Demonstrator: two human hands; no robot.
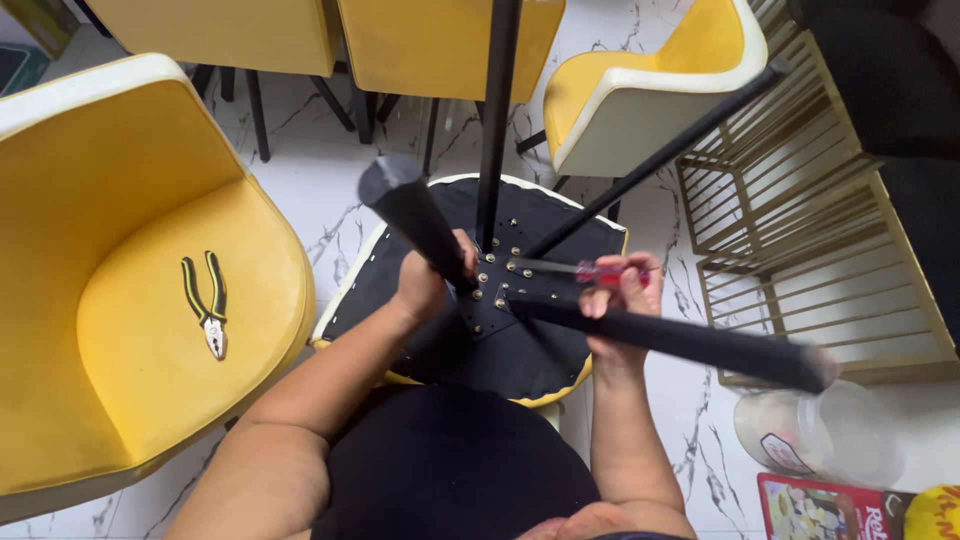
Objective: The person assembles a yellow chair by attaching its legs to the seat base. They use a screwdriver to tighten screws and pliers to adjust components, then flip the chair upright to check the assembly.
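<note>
Head camera looks down on an upturned chair (500,350), its black underside facing up so the leg bracket (500,290) is reachable. Left hand (425,280) is wrapped tight around one black leg (410,210), steadying it. Right hand (620,300) is closed on a red-handled screwdriver (575,270), tip at the bracket screws. Pliers (207,305) lie on the yellow seat (150,330) at left, within reach.

yellow chairs (150,250): 5 | pliers (207,303): 1 | screwdriver (590,272): 1 | jar (815,435): 1

Single head camera, steep downward view, close over upturned chair (480,330), floor beyond.
</note>
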